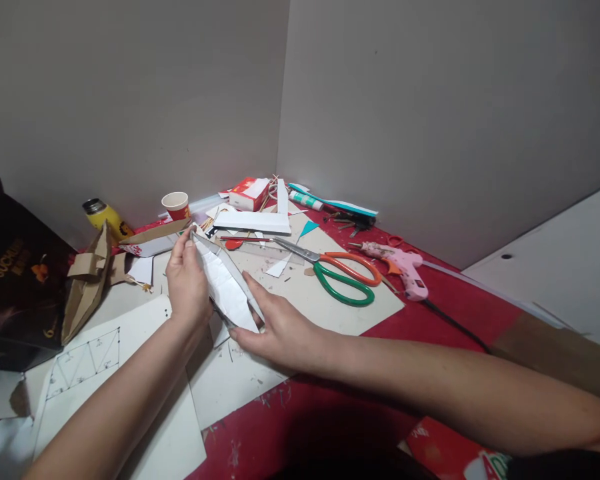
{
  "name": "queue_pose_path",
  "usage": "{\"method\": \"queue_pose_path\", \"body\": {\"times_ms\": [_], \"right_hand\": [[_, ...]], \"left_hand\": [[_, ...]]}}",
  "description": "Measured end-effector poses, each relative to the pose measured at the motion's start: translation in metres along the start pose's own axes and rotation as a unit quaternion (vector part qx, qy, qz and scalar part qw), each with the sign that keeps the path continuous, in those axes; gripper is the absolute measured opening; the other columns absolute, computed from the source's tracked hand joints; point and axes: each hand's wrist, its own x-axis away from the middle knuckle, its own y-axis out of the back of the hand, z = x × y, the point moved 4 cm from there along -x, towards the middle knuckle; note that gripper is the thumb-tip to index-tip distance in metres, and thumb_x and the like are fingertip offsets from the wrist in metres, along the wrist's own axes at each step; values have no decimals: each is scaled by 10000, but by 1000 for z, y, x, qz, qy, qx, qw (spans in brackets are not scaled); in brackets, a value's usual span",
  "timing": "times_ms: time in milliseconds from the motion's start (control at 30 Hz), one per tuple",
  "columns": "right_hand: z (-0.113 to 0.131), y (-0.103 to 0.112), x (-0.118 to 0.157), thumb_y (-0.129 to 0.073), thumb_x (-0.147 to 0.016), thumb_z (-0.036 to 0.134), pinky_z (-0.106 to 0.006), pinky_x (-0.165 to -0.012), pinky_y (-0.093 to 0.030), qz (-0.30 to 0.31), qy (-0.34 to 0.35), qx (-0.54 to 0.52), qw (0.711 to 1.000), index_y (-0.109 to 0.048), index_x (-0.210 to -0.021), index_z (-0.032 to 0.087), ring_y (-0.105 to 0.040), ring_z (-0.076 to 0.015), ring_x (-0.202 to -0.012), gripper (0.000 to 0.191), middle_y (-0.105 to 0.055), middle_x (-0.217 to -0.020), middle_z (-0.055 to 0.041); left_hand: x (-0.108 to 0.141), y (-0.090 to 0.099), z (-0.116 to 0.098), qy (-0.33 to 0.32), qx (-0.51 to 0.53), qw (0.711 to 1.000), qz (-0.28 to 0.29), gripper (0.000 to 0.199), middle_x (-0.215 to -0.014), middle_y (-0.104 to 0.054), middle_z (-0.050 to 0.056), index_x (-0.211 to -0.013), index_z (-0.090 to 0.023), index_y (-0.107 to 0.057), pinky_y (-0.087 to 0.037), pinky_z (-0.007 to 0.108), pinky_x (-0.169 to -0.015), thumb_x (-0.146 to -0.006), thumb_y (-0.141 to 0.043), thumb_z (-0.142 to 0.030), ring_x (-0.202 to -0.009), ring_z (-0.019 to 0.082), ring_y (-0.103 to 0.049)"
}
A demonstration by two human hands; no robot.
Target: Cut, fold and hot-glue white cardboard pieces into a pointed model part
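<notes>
The worktop [460, 303] is covered in red and stands where two grey walls [130, 87] meet. A pale board [260, 373] and a sheet with a line drawing [175, 423] lie on it, with dark scraps scattered about. A white panel [570, 267] with a small dark hole borders the right side.

Over the board, the left hand [187, 280] grips the upper end of a folded white-and-grey piece [225, 283]; the right hand [277, 327] clasps its lower end. Scissors [325, 263] and a pink glue gun [397, 263] lie to the right.

The fingers partly hide the piece, so its full shape is unclear. The left edge cuts off a dark box [20, 280]; the right forearm covers part of the gun's cord [455, 325]. Small items crowded near the corner are hard to separate.
</notes>
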Motion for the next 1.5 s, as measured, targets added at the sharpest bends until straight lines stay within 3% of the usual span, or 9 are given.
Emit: {"method": "queue_pose_path", "body": {"times_ms": [200,300,400,567,767,867,1000,1167,1500], "right_hand": [[-3,-7,0,-532,-838,249,-487,-1000,-432,-6,7,4,1000,-139,-1510,28,-544,-304,-1172,809,-495,-1367,-249],[-9,-11,0,-511,-875,270,-434,-736,-570,47,-32,-55,997,-84,-1528,119,-644,-247,-885,795,-642,-1091,-161],[-10,-11,-2,-518,-880,265,-284,-491,-559,100,-78,-176,976,-115,-1517,208,-634,-182,-728,757,-615,-944,-75],[-3,-5,-7,-541,-855,184,-225,-526,-567,138,-115,-242,953,-396,-1326,199,-645,-165,-822,494,-582,-999,-64],[-1,-4,-6,-517,-884,226,-261,-481,-544,144,-131,-182,964,-438,-1223,165,-631,-147,-616,354,-581,-820,-28],[-1,-3,-3,-546,-870,262,-364,-622,-577,87,-88,-77,989,-388,-1336,134,-659,-210,-722,508,-646,-851,-72],[-3,-6,2,-518,-880,281,-485,-949,-471,8,-5,60,998,-248,-1475,51,-600,-305,-1092,693,-599,-1239,-220],[-11,-15,7,-442,-912,328,-496,-988,-441,-11,19,67,997,-170,-1495,-19,-530,-341,-1221,730,-511,-1360,-269],[-21,-18,3,-441,-910,335,-508,-976,-459,-33,40,49,997,-204,-1494,5,-550,-333,-1211,711,-534,-1350,-249]], "left_hand": [[-3,4,10,-5,-20,1000,-3,319,-1157,-698,37,-1135,-228,-673,-428,342,-1017,-859,-516,-261,-1123,206,-609],[-7,5,18,-1,-15,1000,-6,291,-1230,-665,34,-1093,-235,-688,-397,352,-1057,-853,-525,-239,-1198,206,-564],[-10,5,25,11,-4,1000,-13,268,-1252,-652,35,-1055,-233,-698,-412,361,-1051,-844,-535,-217,-1207,212,-557],[-14,5,34,34,9,999,-29,265,-1272,-640,45,-1024,-208,-702,-410,346,-1053,-836,-519,-168,-1216,206,-549],[-18,7,38,60,18,997,-45,278,-1210,-674,55,-1043,-202,-699,-436,346,-1025,-832,-521,-167,-1162,210,-588],[-18,7,35,68,22,996,-59,306,-1153,-695,76,-1090,-183,-685,-476,357,-974,-840,-508,-179,-1071,219,-635],[-15,5,25,61,34,995,-68,326,-1096,-715,84,-1124,-161,-667,-506,341,-914,-853,-488,-180,-994,213,-662],[-11,4,18,48,55,995,-67,310,-1063,-732,74,-1101,-155,-669,-522,295,-851,-852,-485,-163,-942,191,-676],[-13,4,22,46,62,994,-78,278,-1013,-743,55,-1051,-168,-683,-526,253,-784,-851,-490,-151,-889,169,-677]]}}
